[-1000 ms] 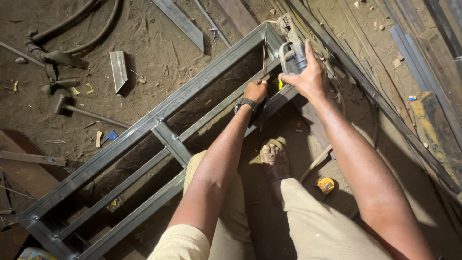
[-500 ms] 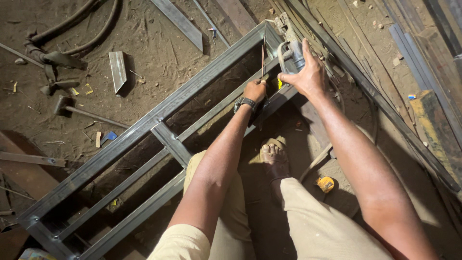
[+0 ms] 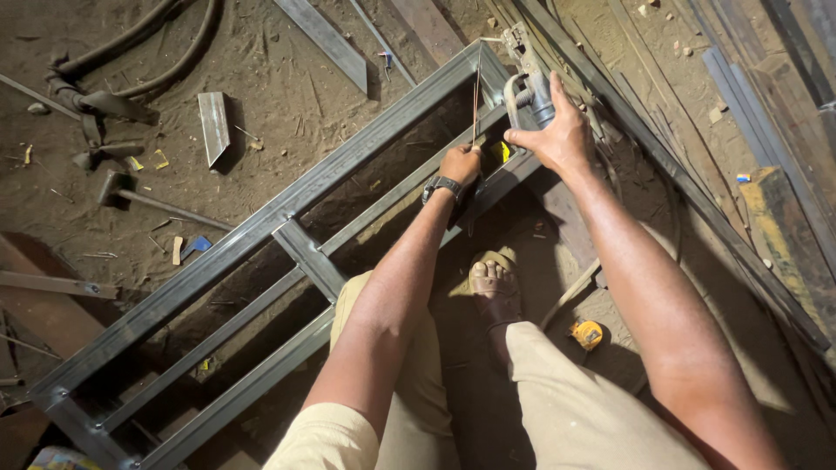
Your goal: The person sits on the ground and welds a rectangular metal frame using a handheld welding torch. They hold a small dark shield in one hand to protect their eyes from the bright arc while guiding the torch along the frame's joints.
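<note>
Flat grey offcut (image 3: 213, 126) on dusty floor (image 3: 261, 78). Rectangular steel tube frame (image 3: 261, 231) runs diagonally. Left hand (image 3: 460, 164) clenched on thin welding rod (image 3: 475, 96), standing near upright at frame's far corner. Right hand (image 3: 562, 135) grasps metal electrode holder (image 3: 527, 74) beside it.

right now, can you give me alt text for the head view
A person crouches over a steel frame on a dirt floor, right hand gripping a welding holder, left hand pinching a thin rod upright at the frame's corner.
</note>
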